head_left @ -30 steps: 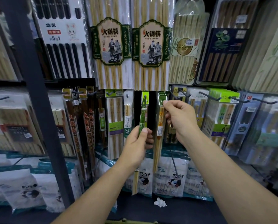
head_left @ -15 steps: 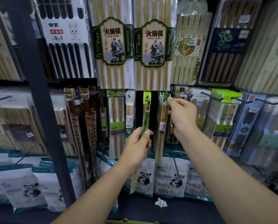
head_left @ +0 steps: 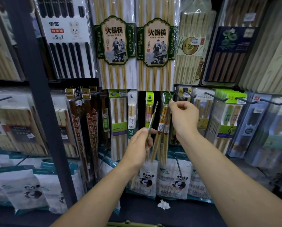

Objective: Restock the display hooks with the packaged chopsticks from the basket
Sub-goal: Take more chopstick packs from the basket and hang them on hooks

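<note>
Head view, item by item, as I read it from my station.

Right hand (head_left: 183, 118) — raised to the dark metal display hook (head_left: 169, 98), fingertips pinched at the green header card of a slim clear packet of patterned bamboo chopsticks (head_left: 163, 128). The card sits at the hook's tip; I judge the hand is there to guide the hang-hole onto the prong, though I cannot tell whether the hole is fully threaded. The packet hangs nearly plumb below, with a second like packet just beside it.

Left hand (head_left: 141, 149) — closed around the middle of a second narrow packet of chopsticks with a green sleeve (head_left: 151, 123). It is held tilted, top leaning right, clear of the rack; I take this as the next piece in waiting, parked low so it stays out of the right hand's way.

Neighbouring hook with a yellow-green header card (head_left: 149, 97) — directly left of the working hook, already carrying stock.

Olive-green basket rim (head_left: 133, 224) — a sliver at the bottom edge; contents hidden.

White crumpled scrap (head_left: 163, 204) — lying on the dark shelf below, apart from everything handled.

Status, by my estimate — one packet going on, one in hand, more possibly in the basket.
</note>
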